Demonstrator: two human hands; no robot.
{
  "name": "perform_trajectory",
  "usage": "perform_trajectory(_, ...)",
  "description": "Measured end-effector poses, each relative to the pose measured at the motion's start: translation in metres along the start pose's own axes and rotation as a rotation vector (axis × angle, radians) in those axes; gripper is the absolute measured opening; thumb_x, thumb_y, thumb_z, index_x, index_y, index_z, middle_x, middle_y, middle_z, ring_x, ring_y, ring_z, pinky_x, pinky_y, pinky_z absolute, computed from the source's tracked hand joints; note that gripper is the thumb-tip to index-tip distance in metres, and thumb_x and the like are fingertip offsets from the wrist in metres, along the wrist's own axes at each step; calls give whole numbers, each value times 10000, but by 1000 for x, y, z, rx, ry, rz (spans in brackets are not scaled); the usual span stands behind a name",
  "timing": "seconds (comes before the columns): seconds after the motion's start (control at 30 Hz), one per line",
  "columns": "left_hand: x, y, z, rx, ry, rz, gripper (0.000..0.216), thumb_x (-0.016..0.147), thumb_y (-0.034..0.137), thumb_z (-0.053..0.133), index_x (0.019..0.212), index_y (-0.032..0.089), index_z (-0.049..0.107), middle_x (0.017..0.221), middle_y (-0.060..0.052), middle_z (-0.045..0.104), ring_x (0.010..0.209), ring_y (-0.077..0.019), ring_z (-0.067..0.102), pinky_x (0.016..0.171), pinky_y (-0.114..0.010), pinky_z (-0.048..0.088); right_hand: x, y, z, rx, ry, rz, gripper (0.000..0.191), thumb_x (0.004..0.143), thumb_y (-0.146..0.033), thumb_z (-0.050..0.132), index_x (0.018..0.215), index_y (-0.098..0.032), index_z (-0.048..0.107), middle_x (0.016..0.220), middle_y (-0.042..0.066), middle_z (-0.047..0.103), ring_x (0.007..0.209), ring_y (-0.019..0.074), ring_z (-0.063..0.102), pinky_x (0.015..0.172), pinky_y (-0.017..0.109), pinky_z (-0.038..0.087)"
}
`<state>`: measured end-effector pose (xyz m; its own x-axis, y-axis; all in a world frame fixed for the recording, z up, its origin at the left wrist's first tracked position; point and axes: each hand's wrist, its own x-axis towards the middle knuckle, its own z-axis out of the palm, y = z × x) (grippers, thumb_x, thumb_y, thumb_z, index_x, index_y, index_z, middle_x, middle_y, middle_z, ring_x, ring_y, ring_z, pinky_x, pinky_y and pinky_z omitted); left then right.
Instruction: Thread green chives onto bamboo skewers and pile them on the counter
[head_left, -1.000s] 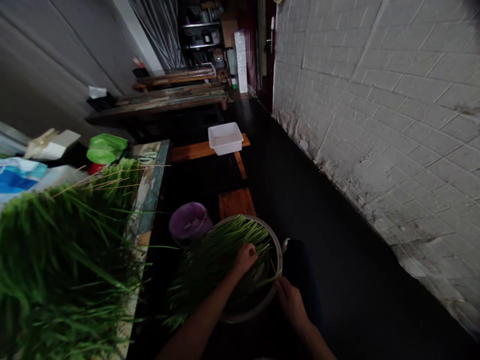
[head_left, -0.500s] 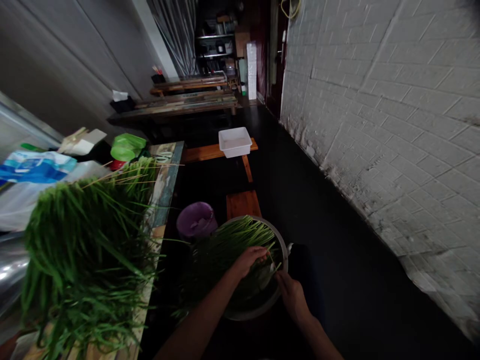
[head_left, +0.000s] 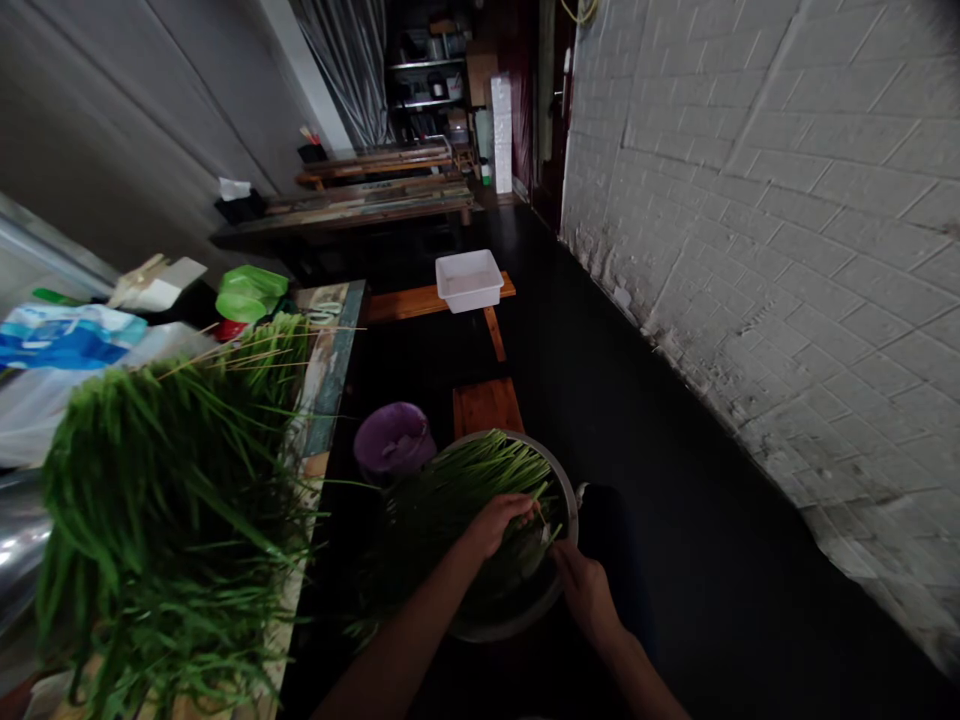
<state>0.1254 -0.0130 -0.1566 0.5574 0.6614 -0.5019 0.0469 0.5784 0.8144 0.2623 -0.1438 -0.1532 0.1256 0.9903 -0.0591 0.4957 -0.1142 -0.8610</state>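
A round metal basin (head_left: 564, 490) sits low in front of me, filled with long green chives (head_left: 450, 500). My left hand (head_left: 499, 518) rests in the basin with its fingers curled around a few chive stalks. My right hand (head_left: 583, 588) is at the basin's near right rim, fingers pinched on the ends of the same stalks. A big heap of green chives (head_left: 165, 500) lies on the table to my left.
A purple bucket (head_left: 394, 440) stands beside the basin, with a wooden stool (head_left: 487, 405) behind it. A white tub (head_left: 469, 280) sits on a wooden bench (head_left: 397, 302). A white brick wall (head_left: 750, 220) runs along the right. Bags and a green container (head_left: 251, 290) crowd the table.
The view shifted a little to the right and settled. My left hand slid toward the basin's right side and closed on stalks, while my right hand rose to meet it.
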Motion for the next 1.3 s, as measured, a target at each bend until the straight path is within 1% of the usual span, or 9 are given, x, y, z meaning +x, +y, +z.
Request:
perform_trajectory(0.23,-2,-7,-10,201,-64,-5,398,682,504,649,804,130,712,684,-27,627,660,-131,516,690,-257,369,-3,9,12,-22,7,54,485,948,-463,252,783,-174,604,577,22,623,477,123,561,477,187,400)
perform_trajectory(0.43,5,-46,-10,462,-222,-69,386,659,509,659,735,134,718,673,-9,642,684,-163,546,688,-272,390,-8,24,26,43,25,123,474,936,-461,263,756,-169,590,579,26,617,494,130,570,483,191,393)
perform_trajectory(0.5,15,-56,-8,556,-137,-20,335,728,459,607,762,144,716,728,-15,659,730,-175,563,717,-278,401,-7,28,25,66,61,164,463,925,-465,285,733,-170,586,595,33,625,518,137,579,500,194,405)
perform_trajectory(0.63,42,-57,-6,965,280,165,143,778,234,570,805,149,681,863,-55,645,871,-196,558,824,-302,391,-7,30,18,111,84,205,404,916,-434,333,745,-178,594,628,32,645,559,146,600,533,197,424)
perform_trajectory(0.7,54,-54,-9,1195,422,206,137,746,173,597,865,150,661,921,-79,621,923,-220,538,845,-330,380,-7,29,17,134,78,202,386,919,-416,337,747,-183,591,630,28,649,552,143,604,525,193,424)
perform_trajectory(0.83,65,-53,-20,1439,411,232,105,753,136,559,797,165,649,946,-89,588,945,-228,514,846,-338,366,-9,26,18,114,84,167,396,918,-424,335,731,-179,584,593,27,635,504,139,587,483,195,405)
perform_trajectory(0.93,65,-58,-30,1417,375,234,118,742,99,528,729,160,628,915,-71,574,909,-191,518,829,-295,366,-9,25,18,105,83,152,412,924,-438,329,789,-170,611,619,33,646,539,146,605,515,197,424)
perform_trajectory(1.1,67,-68,-30,1343,356,152,145,764,180,566,885,159,643,911,-87,588,912,-227,530,832,-340,367,-12,25,17,75,71,155,458,929,-471,303,807,-166,622,626,40,649,546,151,612,519,205,434)
perform_trajectory(1.3,65,-66,-18,1061,402,224,79,656,90,626,666,158,586,836,-49,566,899,-214,535,834,-340,378,-18,24,8,109,28,117,419,937,-442,310,854,-168,616,648,28,649,566,146,611,546,201,456)
